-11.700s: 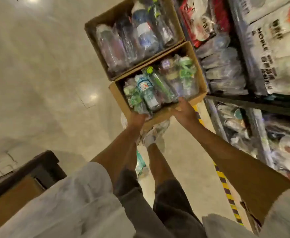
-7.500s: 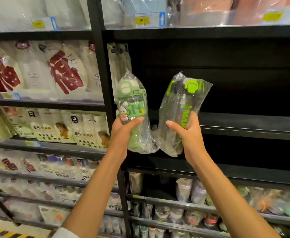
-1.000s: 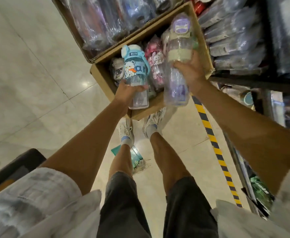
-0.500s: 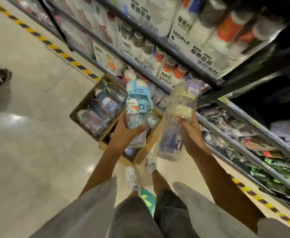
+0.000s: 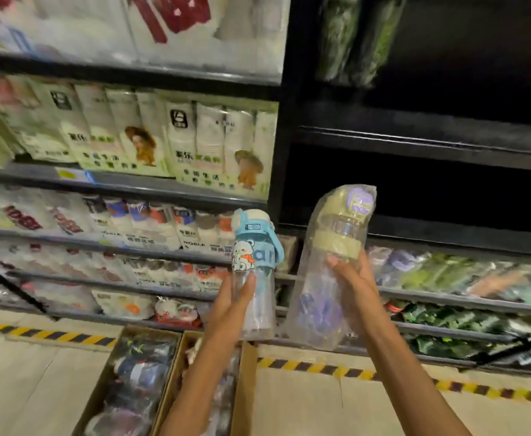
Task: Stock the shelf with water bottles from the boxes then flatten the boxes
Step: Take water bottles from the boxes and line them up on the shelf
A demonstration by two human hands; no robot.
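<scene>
My left hand [image 5: 231, 306] grips a small clear bottle with a blue lid and a bear picture [image 5: 254, 256], held upright. My right hand [image 5: 353, 280] holds a taller clear bottle with a cream lid and purple print [image 5: 336, 247], wrapped in a plastic bag. Both bottles are raised in front of the dark shelf unit [image 5: 431, 143], whose middle boards look bare. Two green bagged bottles [image 5: 352, 36] stand on its upper board. On the floor below, two open cardboard boxes [image 5: 176, 366] hold several more bagged bottles.
To the left, shelves [image 5: 125, 180] are packed with white product packs. Lower right boards [image 5: 465, 297] hold bagged goods. Yellow-black tape [image 5: 336, 369] runs along the floor at the shelf base. Pale floor [image 5: 336, 410] lies right of the boxes.
The view has swung up from the boxes to the shelves. Both hands have lifted their bottles out of the box and toward the dark shelf unit.
</scene>
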